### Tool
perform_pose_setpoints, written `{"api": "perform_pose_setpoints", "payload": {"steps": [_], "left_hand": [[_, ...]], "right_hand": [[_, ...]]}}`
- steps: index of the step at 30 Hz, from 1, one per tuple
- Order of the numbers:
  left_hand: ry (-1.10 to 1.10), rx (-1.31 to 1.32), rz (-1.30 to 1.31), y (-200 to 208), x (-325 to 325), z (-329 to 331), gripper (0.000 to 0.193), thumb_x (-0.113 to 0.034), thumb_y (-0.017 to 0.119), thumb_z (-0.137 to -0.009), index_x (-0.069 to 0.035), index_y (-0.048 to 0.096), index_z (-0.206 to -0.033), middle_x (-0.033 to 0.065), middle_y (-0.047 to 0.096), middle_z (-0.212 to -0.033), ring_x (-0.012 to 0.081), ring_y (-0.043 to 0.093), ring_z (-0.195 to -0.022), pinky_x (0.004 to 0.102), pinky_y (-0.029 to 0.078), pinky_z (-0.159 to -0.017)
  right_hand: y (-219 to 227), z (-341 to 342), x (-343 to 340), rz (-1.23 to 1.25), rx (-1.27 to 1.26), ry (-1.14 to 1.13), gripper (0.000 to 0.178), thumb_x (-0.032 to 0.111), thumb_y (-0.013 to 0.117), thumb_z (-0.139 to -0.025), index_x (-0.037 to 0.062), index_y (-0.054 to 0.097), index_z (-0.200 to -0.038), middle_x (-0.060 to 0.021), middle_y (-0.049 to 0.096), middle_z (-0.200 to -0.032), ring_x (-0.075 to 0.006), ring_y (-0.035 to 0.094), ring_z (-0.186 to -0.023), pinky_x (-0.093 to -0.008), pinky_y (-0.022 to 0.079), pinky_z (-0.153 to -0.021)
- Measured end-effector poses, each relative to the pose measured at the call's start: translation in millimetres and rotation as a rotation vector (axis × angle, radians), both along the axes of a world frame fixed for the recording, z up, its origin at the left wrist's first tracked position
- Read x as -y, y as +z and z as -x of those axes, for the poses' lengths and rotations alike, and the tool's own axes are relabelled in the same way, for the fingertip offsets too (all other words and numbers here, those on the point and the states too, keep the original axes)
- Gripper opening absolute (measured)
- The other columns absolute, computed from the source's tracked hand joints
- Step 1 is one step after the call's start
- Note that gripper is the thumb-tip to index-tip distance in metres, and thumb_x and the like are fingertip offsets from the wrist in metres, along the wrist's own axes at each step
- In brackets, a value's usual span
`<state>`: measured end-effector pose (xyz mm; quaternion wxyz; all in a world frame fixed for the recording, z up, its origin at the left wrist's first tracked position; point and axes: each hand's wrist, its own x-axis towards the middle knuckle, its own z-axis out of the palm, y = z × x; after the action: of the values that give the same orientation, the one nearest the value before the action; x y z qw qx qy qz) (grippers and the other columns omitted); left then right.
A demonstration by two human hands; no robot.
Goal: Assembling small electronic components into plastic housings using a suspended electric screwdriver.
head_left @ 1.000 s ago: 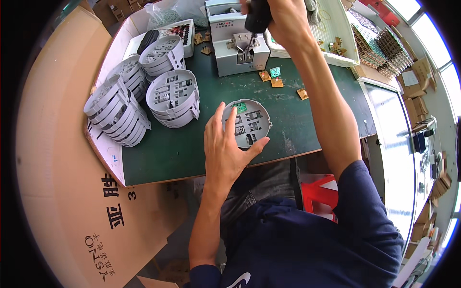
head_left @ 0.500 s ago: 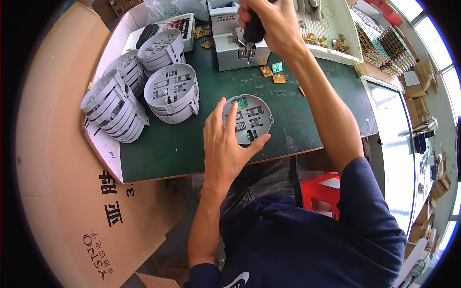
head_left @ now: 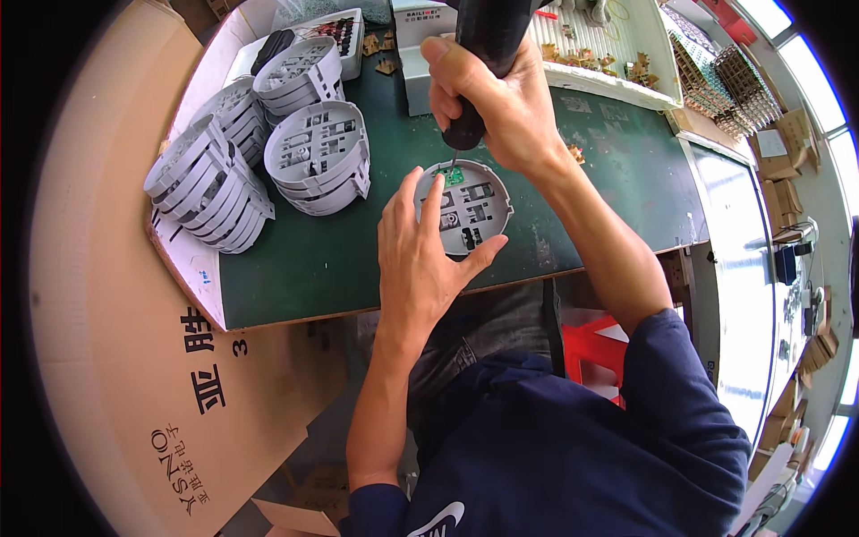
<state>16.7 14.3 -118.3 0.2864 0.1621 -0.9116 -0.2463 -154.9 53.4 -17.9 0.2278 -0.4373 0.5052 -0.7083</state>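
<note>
My left hand (head_left: 420, 259) lies flat on the green bench mat, fingers spread around the near-left edge of a round grey plastic housing (head_left: 470, 210), holding it still. Inside the housing sits a small green circuit board (head_left: 454, 176). My right hand (head_left: 497, 98) grips a black electric screwdriver (head_left: 488, 54) upright, its thin bit tip touching the housing at the green board.
Stacks of the same grey round housings (head_left: 318, 152) and a leaning row of them (head_left: 210, 183) stand at the left. A white parts box (head_left: 420, 63) and trays of small parts (head_left: 599, 45) are behind. A large cardboard sheet (head_left: 116, 340) borders the bench at left.
My right hand brought the screwdriver down from the back of the bench onto the housing. The left hand stayed on the housing.
</note>
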Motion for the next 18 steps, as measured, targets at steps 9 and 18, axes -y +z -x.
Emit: {"api": "perform_pose_setpoints", "payload": {"steps": [9, 18], "left_hand": [[-0.01, -0.012, 0.005, -1.4, -1.7, 1.7, 0.088, -0.052, 0.086, -0.078, 0.0, 0.054, -0.141, 0.0204, 0.047, -0.15, 0.0399, 0.051, -0.129, 0.0498, 0.044, -0.108], [-0.011, -0.027, 0.011, -2.0, -0.6, 2.0, 0.087, -0.05, 0.087, -0.077, 0.0, 0.054, -0.141, 0.0213, 0.047, -0.148, 0.0403, 0.051, -0.128, 0.0508, 0.044, -0.107]], "right_hand": [[6.9, -13.0, -3.3, 0.009, 0.03, 0.012, 0.038, 0.016, 0.072, -0.098, 0.0015, 0.053, -0.128, 0.0012, 0.057, -0.067, -0.0066, 0.052, -0.054, -0.0252, 0.041, -0.05], [5.2, -15.0, -3.1, -0.07, -0.025, 0.01, 0.035, 0.019, 0.078, -0.094, 0.0026, 0.057, -0.117, 0.0014, 0.058, -0.068, -0.006, 0.051, -0.054, -0.0249, 0.04, -0.049]]}}
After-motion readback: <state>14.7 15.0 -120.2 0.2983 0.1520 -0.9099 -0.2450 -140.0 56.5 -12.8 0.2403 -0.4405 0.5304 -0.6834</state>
